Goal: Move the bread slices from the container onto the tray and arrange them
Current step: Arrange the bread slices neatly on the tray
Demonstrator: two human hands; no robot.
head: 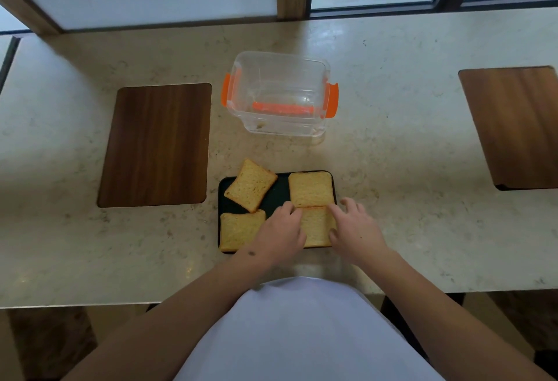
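A black tray (276, 195) lies on the counter in front of me with several bread slices on it. The far-left slice (250, 189) sits tilted, its corner over the tray's far edge. The far-right slice (311, 189) and the near-left slice (240, 229) lie flat. Both hands hold the near-right slice (317, 226) by its sides: my left hand (280, 232) on its left edge, my right hand (356, 229) on its right edge. A clear plastic container (280, 93) with orange clips stands beyond the tray, with no bread in it.
A dark wooden inset panel (155, 145) lies left of the tray, and another wooden panel (513, 127) sits at the far right. The marble counter (407, 154) ends at a window frame behind and at its front edge near my body.
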